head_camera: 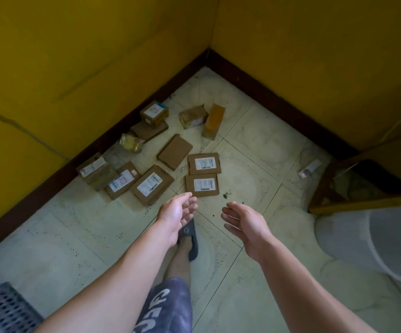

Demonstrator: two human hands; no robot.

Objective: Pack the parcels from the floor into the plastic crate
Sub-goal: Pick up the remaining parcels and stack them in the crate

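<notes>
While parcels (202, 186) lie scattered, long axes mixed | left hand (178, 210) spread, empty; right hand (240, 219) likewise

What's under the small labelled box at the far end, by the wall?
The box appears to rest on a flat brown parcel. The parcel's covered end is hidden.

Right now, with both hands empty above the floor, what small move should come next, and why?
Probably lower both hands onto the nearest labelled parcel and grip it by its sides. The left hand and right hand are open and hold nothing, that parcel lies flat just ahead of them, and the crate stands at the lower left.
</notes>
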